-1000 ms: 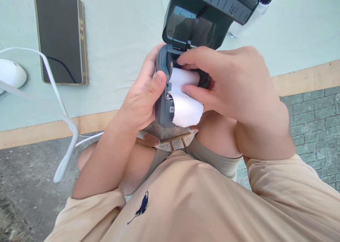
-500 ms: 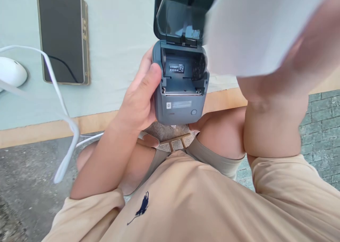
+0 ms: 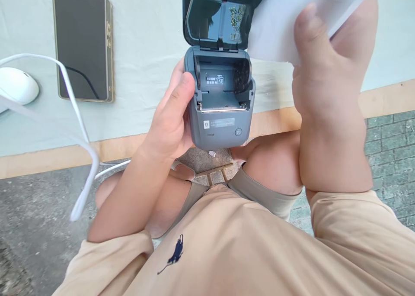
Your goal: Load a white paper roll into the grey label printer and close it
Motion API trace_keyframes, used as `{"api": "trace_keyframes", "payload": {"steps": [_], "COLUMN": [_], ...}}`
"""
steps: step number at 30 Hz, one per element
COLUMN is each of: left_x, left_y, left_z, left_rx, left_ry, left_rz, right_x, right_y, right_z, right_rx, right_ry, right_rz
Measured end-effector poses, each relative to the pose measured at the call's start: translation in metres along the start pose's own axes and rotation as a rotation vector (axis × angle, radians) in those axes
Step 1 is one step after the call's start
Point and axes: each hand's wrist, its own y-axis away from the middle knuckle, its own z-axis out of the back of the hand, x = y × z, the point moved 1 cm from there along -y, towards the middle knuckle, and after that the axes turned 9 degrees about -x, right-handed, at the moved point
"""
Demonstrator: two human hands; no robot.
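Note:
My left hand (image 3: 173, 114) grips the left side of a grey-blue label printer (image 3: 220, 133), thumb along its edge. The printer's dark see-through lid (image 3: 215, 21) stands raised, and the paper bay beneath it holds no roll. A small printed sticker shows inside the bay, and a round power button sits on the front. To the right of the printer, my right hand (image 3: 324, 66) is closed on a roll of white paper (image 3: 345, 4). A loose flap of its paper stretches left, close to the lid, with the thumb pressing on it. The right hand's other fingers are mostly hidden.
A phone in a clear case (image 3: 82, 45) lies on the pale cloth-covered table (image 3: 142, 32) at the left. Beside it are a white mouse (image 3: 17, 86) and a white cable (image 3: 73, 92) hanging over the wooden table edge (image 3: 123, 143). My knees are under that edge.
The paper roll, blurred and filling the upper right before, has turned and now shows its core end and a loose flap. The printer stays almost in place in my left hand.

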Motion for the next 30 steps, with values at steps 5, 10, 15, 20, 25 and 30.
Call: {"api": "trace_keyframes", "payload": {"steps": [5,10,15,20,25,30], "left_x": [-0.001,-0.002,-0.001,-0.001,0.000,0.001], "left_y": [0.001,0.002,0.002,0.002,0.001,0.000], "left_z": [0.000,0.000,0.001,-0.002,-0.002,-0.001], "left_rx": [0.011,0.020,0.016,-0.013,-0.019,-0.027], "left_ry": [0.027,0.034,0.020,-0.003,0.050,0.046], "left_rz": [0.052,0.059,0.047,0.031,0.003,-0.001], "right_x": [-0.004,-0.006,-0.004,0.000,-0.006,-0.026], "right_y": [0.004,0.009,0.010,0.010,0.001,-0.010], "right_z": [0.001,0.001,-0.002,0.003,0.021,0.024], "right_rx": [0.103,0.215,0.369,0.377,-0.184,-0.013], "right_ry": [0.264,0.273,0.230,0.165,0.319,0.629], "right_rz": [0.028,0.063,0.236,0.249,0.178,0.056]}}
